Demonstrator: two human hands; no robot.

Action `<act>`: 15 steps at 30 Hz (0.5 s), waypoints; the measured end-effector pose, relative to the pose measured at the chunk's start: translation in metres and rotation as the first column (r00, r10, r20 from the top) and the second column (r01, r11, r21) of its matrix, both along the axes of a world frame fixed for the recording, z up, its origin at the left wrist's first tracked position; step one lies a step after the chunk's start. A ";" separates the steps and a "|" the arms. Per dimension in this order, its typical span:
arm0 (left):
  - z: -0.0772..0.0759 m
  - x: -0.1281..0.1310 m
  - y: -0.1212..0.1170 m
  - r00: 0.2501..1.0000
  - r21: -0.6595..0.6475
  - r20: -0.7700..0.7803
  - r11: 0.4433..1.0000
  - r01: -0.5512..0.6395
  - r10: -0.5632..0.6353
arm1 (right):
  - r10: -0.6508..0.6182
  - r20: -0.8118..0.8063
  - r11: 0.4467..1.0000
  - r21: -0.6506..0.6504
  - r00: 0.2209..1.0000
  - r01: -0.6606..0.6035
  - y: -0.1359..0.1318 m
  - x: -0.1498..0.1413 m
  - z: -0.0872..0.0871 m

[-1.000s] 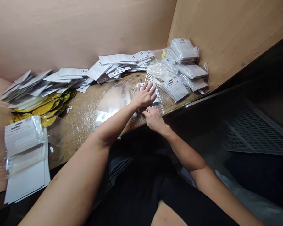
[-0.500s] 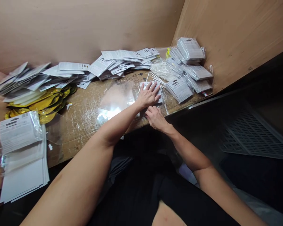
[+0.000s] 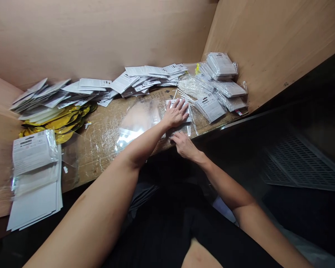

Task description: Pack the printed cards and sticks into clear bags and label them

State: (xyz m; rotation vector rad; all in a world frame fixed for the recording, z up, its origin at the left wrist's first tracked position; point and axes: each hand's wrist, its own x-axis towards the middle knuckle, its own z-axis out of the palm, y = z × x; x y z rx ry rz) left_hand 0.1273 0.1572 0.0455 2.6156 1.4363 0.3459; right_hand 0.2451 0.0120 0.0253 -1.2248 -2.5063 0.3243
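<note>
My left hand point(image 3: 176, 113) lies flat with fingers spread on a white packet point(image 3: 187, 118) in a clear plastic bag point(image 3: 188, 128), pressing it against the board. Just nearer to me, my right hand point(image 3: 185, 144) is at the board's front edge. Its fingers are drawn together at the near end of that bag, in what looks like a pinch; the fingertips are partly hidden. Left of my hands lie clear plastic sleeves point(image 3: 138, 121) that reflect the light. Thin white sticks point(image 3: 184, 95) lie just beyond the packet.
White printed cards point(image 3: 124, 82) are heaped along the back wall. Bagged packets point(image 3: 222, 67) are stacked at right, with a single packet point(image 3: 209, 108) in front. Gold foil pieces point(image 3: 53, 121) and white sheets point(image 3: 33, 208) lie at left. A grey plastic crate point(image 3: 296, 160) stands below right.
My right hand has drawn slightly toward me, uncovering more of the bag's near end. My left hand stays flat on the packet. The view has shifted a little.
</note>
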 end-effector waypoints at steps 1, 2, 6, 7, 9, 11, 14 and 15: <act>0.000 0.000 0.000 1.000 -0.002 0.007 1.000 0.006 -0.006 | 0.027 -0.041 1.000 -0.009 0.999 -0.027 -0.003 0.005 0.000; 0.000 -0.001 0.000 1.000 -0.004 0.013 1.000 0.008 -0.008 | 0.037 -0.080 0.999 -0.012 0.996 -0.038 -0.004 0.009 0.001; -0.003 0.001 0.002 1.000 -0.002 0.022 1.000 -0.006 0.006 | -0.039 -0.104 0.999 0.013 0.994 0.040 0.009 0.011 0.005; -0.004 0.001 0.002 1.000 -0.001 0.020 1.000 -0.011 0.011 | -0.054 -0.063 0.998 0.017 0.997 0.055 0.015 0.007 0.005; -0.005 0.002 0.003 1.000 0.008 0.012 1.000 -0.014 0.014 | -0.063 0.040 0.998 0.024 0.997 0.062 0.026 -0.002 0.006; -0.006 0.002 0.004 1.000 0.022 0.006 1.000 -0.015 0.014 | -0.063 0.084 0.998 0.035 0.995 0.060 0.031 -0.006 0.007; -0.003 0.001 0.005 1.000 0.008 -0.006 1.000 -0.011 0.011 | -0.059 -0.102 0.998 -0.003 0.993 0.059 0.017 0.012 0.007; -0.001 0.000 0.005 1.000 -0.006 -0.011 1.000 -0.011 0.010 | -0.098 -0.204 0.995 -0.023 0.974 0.096 0.005 0.026 0.005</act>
